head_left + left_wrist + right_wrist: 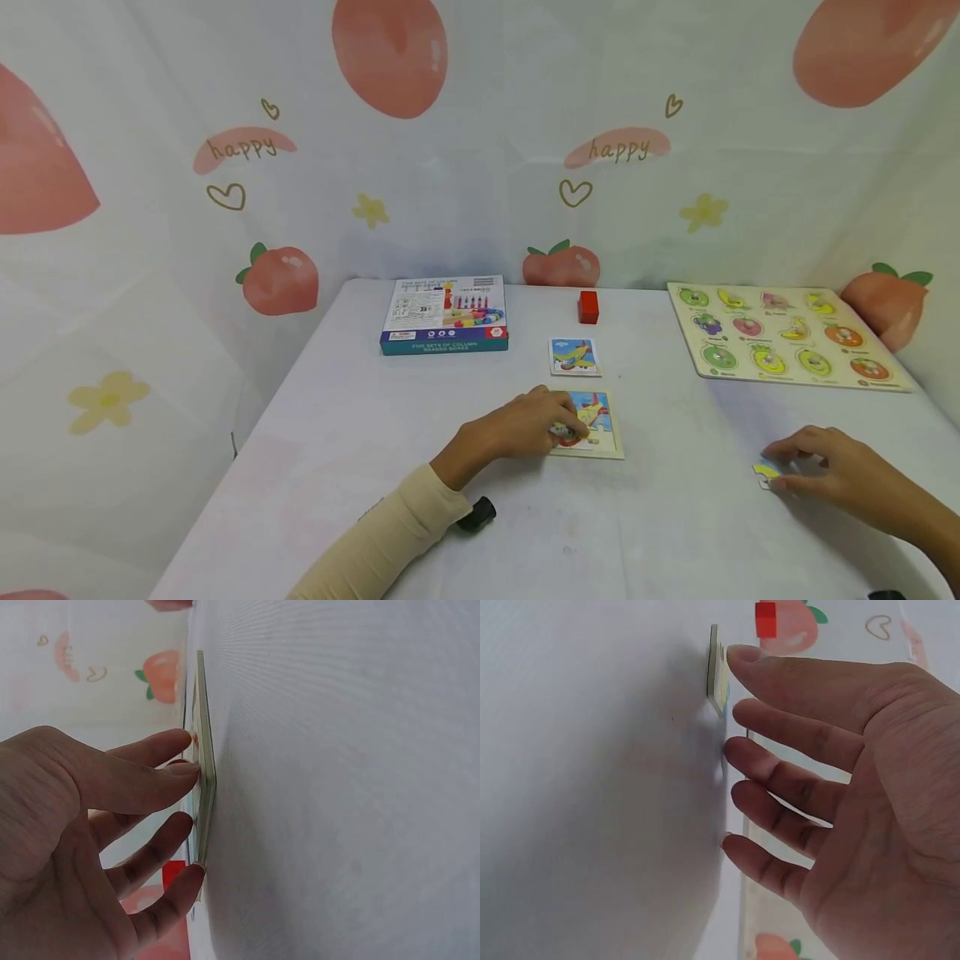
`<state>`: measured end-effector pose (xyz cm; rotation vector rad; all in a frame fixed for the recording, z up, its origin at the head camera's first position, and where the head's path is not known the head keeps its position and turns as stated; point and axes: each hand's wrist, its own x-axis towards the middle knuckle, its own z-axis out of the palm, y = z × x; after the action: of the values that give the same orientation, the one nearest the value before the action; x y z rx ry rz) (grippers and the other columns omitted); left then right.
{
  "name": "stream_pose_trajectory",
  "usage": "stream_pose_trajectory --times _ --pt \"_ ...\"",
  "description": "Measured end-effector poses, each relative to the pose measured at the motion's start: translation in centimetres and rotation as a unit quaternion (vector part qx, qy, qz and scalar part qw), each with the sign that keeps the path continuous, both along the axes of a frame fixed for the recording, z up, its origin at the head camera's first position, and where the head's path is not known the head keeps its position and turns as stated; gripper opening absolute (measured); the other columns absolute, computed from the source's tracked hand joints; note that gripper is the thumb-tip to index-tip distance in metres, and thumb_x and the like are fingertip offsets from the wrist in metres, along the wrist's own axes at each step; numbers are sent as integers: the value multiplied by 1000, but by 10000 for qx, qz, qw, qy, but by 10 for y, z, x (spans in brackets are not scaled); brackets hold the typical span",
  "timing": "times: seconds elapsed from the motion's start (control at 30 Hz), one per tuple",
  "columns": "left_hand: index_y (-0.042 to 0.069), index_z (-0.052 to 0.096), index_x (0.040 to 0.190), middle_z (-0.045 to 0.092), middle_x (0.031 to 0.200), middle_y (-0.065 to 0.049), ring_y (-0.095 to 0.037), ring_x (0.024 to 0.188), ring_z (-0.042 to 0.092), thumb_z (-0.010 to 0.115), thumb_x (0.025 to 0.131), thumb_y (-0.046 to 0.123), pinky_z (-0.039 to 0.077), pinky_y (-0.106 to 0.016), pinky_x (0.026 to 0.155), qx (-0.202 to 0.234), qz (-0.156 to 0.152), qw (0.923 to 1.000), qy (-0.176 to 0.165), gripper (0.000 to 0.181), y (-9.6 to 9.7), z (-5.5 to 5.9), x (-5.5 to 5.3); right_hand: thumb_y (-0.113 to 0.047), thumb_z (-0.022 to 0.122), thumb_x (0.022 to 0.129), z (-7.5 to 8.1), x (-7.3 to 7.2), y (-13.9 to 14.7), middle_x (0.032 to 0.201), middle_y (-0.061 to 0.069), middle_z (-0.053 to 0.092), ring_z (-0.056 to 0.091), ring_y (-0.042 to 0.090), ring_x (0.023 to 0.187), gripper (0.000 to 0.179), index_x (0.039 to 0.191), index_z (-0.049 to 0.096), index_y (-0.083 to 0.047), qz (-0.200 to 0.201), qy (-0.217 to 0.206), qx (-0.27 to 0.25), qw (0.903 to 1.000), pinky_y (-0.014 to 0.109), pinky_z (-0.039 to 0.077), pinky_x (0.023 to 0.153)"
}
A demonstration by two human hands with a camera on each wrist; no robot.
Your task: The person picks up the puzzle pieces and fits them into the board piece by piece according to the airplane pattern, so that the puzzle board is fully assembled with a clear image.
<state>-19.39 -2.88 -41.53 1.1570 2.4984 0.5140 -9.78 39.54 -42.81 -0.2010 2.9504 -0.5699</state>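
Observation:
My left hand (pixel 528 423) lies over a square wooden puzzle board (pixel 617 446), its fingertips touching the surface. Part of a yellow and red airplane picture shows around the fingers; the hand hides the board's left side. Seen edge-on in the left wrist view, the board (pixel 209 776) is flat on the table, with the thumb and several fingers (pixel 169 840) bent loosely against it. On the right, my right hand (pixel 840 475) has thumb and fingers spread beside a small yellow and white puzzle piece (pixel 765 475). The piece (pixel 715 671) lies on the table by the thumb tip.
Behind the board is a square airplane picture card (pixel 574 357), with a red block (pixel 588 307) farther back. A boxed bead set (pixel 444 317) stands at the back left. At the back right lies a fruit puzzle board (pixel 787 336). A printed curtain (pixel 480 192) hangs behind.

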Motion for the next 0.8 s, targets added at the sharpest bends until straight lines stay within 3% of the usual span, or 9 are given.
stream_pose_trajectory --times 0.33,0.8 --pt "29 77 132 66 133 8 -11 113 51 72 97 6 46 -24 92 -37 27 10000 -13 43 0 0 0 -38 90 83 -6 6 6 105 -6 72 45 -14 89 32 104 81 -17 12 39 173 9998 22 49 75" --pt "30 77 133 66 133 8 -11 114 51 71 99 7 46 -25 94 -47 -40 10000 23 41 0 1 0 -34 91 82 -2 11 2 97 -8 71 45 -11 83 24 95 79 -18 -54 174 209 9996 22 47 72"
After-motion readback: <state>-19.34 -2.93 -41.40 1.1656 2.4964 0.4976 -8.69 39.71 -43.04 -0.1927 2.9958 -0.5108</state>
